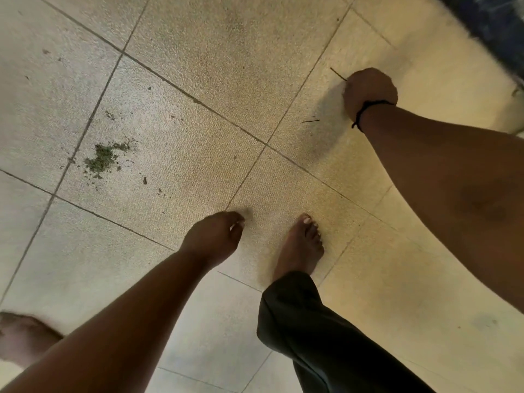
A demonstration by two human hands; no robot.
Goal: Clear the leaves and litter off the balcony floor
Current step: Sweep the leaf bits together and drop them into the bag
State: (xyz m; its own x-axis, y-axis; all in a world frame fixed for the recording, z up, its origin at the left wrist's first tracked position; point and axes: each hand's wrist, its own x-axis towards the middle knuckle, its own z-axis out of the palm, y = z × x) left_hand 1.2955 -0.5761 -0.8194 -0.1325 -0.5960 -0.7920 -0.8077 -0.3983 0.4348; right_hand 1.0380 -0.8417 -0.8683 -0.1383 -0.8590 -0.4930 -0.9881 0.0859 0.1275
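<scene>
The right hand (368,90) is pinched shut on a thin twig (338,73) down at the floor tile (226,52). The left hand (215,236) hangs loosely curled, holding nothing. Another twig (310,120) lies near. The green leaf crumbs (103,157), well apart, look light and would fall apart, so scoop them together.

1. The floor (198,52) is laid with pale, speckled square tiles, divided by thin dark grout lines.
2. A small heap of green crumbled debris (103,158) is seen on a tile at the left, with loose specks scattered around it.
3. A short thin twig (310,120) lies on a tile at the right.
4. A bare foot (300,246) is planted flat on the tiles near the middle; another foot (19,336) is seen at the lower left edge.
</scene>
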